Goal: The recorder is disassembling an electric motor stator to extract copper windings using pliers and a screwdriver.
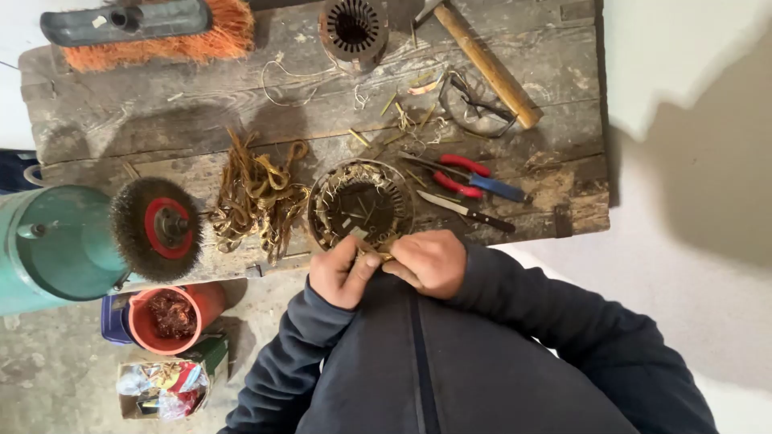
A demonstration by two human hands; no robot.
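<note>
- I see the left hand (342, 275) and right hand (428, 261) together at the near rim of the round metal motor stator with slotted core (361, 205), fingers of both pinched shut on a strand of copper-coloured winding wire (375, 255) coming out of it.
- The stator sits at the near edge of the worn wooden workbench (121, 120); a hard tug could, I judge, drag it off into the lap.
- The thin wire may cut bare fingers or snap (recoil toward the face).
- The wire-wheel on the green bench grinder (155, 228) stands near the left elbow; a sleeve could catch if it spins.
- The black-handled knife (466, 211) and red-and-blue pliers (469, 177) lie just beside the right hand; a jerk back could hit the blade.
- The loose tangle of stripped copper coils (259, 199) could snag.
</note>
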